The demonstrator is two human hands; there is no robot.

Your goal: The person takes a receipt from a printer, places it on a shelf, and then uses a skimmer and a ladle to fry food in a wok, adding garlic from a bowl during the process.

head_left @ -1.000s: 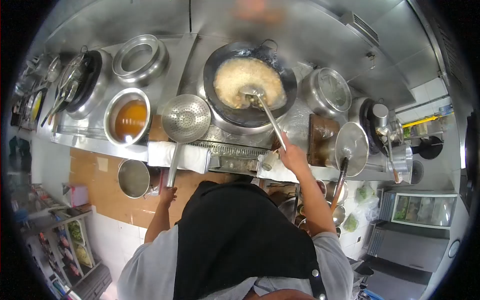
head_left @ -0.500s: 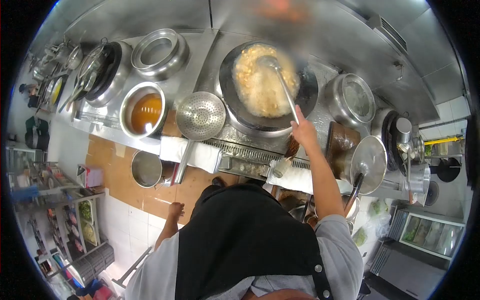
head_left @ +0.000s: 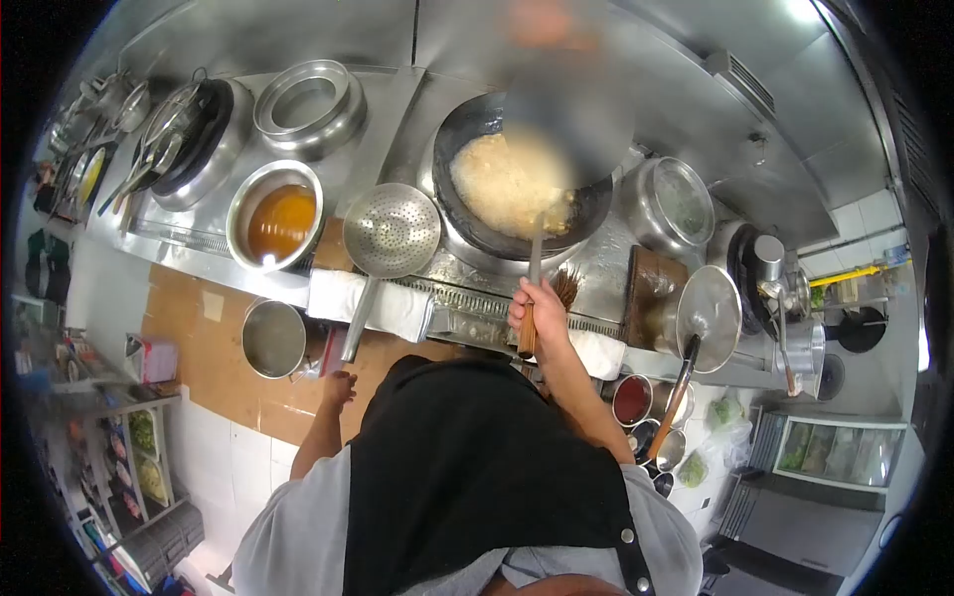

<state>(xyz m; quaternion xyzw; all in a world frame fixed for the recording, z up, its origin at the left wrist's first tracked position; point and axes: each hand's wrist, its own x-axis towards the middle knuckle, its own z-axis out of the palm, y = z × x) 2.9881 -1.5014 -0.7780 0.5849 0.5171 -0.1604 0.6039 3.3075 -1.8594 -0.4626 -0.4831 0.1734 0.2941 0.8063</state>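
My right hand (head_left: 542, 316) is wrapped round the wooden-ended handle of a metal wok ladle (head_left: 537, 250). Its far end dips into pale, foaming food (head_left: 485, 187) with yellowish pieces in a black wok (head_left: 465, 117). A grey blur covers the wok's upper right part. My left hand (head_left: 341, 387) hangs low at my side, fingers loosely bent and holding nothing visible. Closest to it are the handle of a perforated skimmer (head_left: 392, 228) and a metal pot (head_left: 274, 340). Just beside my right hand is a bristle brush (head_left: 565, 286).
A metal pot of amber liquid (head_left: 282, 221) stands left of the skimmer. White folded cloths (head_left: 370, 303) lie on the stove's front edge. To the right are a lidded-looking metal pot (head_left: 684, 197), a fine strainer (head_left: 710, 318) and a container of red sauce (head_left: 632, 399).
My right hand has drawn back toward my body and left, pulling the ladle nearer the wok's front side. A grey blur now covers part of the wok. My left hand has risen slightly.
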